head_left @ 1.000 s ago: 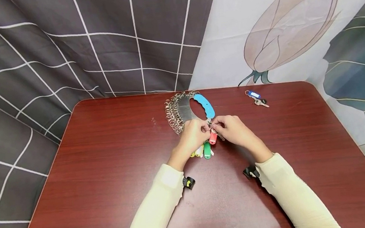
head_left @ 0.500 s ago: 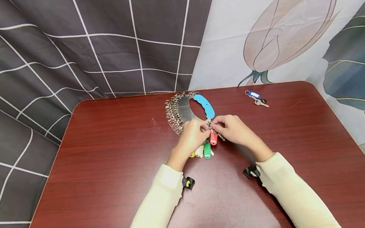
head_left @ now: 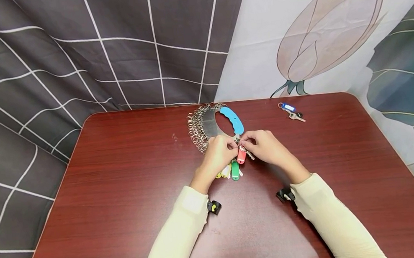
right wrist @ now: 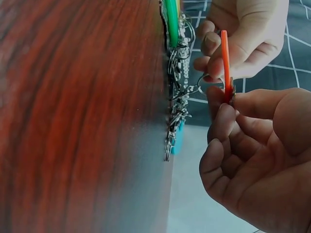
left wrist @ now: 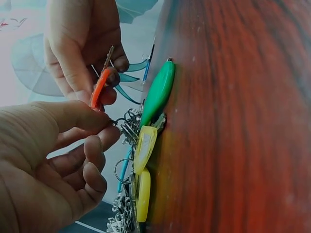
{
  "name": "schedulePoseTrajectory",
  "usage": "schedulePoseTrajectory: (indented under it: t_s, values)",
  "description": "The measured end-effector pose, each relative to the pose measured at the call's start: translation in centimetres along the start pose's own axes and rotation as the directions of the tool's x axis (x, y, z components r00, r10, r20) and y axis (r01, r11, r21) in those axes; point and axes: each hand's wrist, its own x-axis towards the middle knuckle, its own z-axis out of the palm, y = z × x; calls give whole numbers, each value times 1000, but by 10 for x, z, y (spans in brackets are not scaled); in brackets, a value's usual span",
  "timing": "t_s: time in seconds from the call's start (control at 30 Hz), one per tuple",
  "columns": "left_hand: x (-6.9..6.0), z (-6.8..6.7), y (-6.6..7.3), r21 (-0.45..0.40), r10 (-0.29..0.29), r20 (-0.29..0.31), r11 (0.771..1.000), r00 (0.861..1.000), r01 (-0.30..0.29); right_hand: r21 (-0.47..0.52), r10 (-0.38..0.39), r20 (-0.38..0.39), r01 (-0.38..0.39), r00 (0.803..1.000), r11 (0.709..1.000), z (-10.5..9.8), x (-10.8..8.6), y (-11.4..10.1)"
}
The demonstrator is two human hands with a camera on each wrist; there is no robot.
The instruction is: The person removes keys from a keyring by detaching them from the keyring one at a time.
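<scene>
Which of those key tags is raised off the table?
The red tag: it alone is held up, while the green tag, yellow tags and blue tag lie on the table.

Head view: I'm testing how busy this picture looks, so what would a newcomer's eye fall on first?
Probably the bright blue handle, near the far edge of the table. Just nearer the person, the left hand and right hand meet at a red tag, with a green tag closer still. Off to the right, a blue tag with a silver key lies apart.
</scene>
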Motion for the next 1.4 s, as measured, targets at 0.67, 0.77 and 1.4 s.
schedulePoseTrajectory:
  t_s: [0.67,0.77,1.4]
  values:
    - [4,-2,-4,-115,-55,63,991,996,62,15,-52,25,51,998,999,1,0,2]
    - [4,-2,-4,-139,-82,71,986,994,91,19,-71,36,70,997,997,2,0,1]
    - [3,-3,-3,-135,-71,51,988,996,78,19,-89,-10,89,996,996,2,-1,-1]
